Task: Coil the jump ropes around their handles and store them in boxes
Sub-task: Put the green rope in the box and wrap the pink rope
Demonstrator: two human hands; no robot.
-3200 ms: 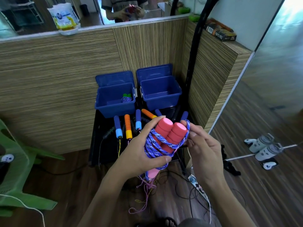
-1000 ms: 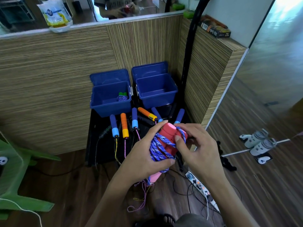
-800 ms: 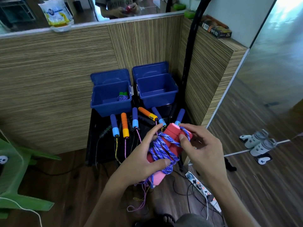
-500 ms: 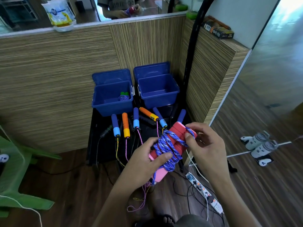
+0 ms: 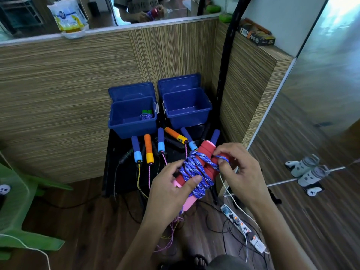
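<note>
My left hand (image 5: 171, 184) grips a pair of red foam handles (image 5: 204, 154) wrapped in blue-and-white rope (image 5: 194, 172), thumb pressed over the coils. My right hand (image 5: 239, 168) pinches a loop of that rope at the handles' upper right side. Two open blue boxes stand against the wall: the left box (image 5: 132, 123) holds a green-handled coiled rope (image 5: 146, 114), the right box (image 5: 187, 115) shows nothing inside. Several loose ropes with blue and orange handles (image 5: 149, 149) lie on the black stand in front of the boxes.
A black pole (image 5: 226, 75) rises beside the right box. A green plastic chair (image 5: 17, 201) sits at the left. A power strip (image 5: 243, 228) and cables lie on the wooden floor by my feet. A mirror wall is at the right.
The bundle has tilted, its top now pointing up-right. My right hand moved from the handle tops to the right side, pulling a rope loop there. My left hand kept its grip.
</note>
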